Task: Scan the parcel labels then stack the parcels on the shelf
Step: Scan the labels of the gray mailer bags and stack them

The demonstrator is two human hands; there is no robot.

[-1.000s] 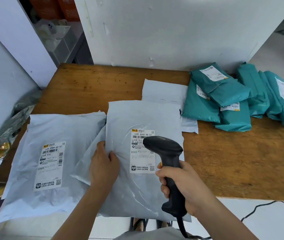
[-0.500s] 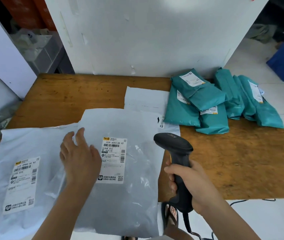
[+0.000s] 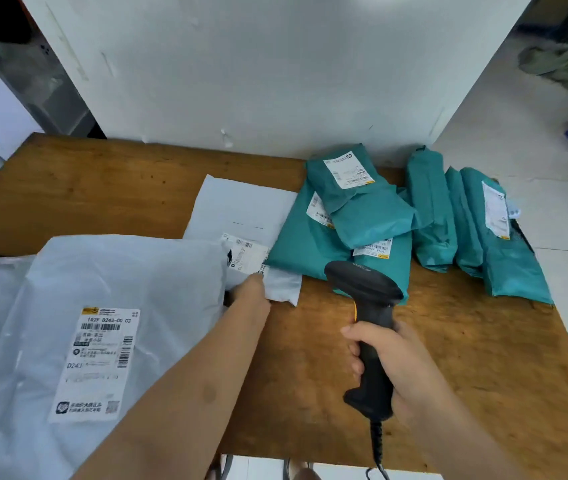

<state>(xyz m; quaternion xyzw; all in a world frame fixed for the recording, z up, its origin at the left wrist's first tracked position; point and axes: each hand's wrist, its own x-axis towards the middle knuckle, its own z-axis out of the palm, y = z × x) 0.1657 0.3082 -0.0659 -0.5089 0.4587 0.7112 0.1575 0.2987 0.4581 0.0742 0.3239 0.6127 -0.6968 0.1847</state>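
Left grip (image 3: 252, 289) outstretched, right grip (image 3: 391, 362) clenched

Left hand (image 3: 253, 294): fingers were hidden, grip unclear. Grey parcel (image 3: 130, 271) partly covered the white parcel (image 3: 241, 206) label. Scanner (image 3: 365, 289) cable ran off-frame.

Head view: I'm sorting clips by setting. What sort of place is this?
Probably a parcel depot: labelled grey parcels and green parcels lie on a wooden table, and the right hand grips a barcode scanner.

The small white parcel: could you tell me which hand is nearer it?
Left. The left hand touches the small white parcel; the right hand grips the scanner, apart, nearer the person.
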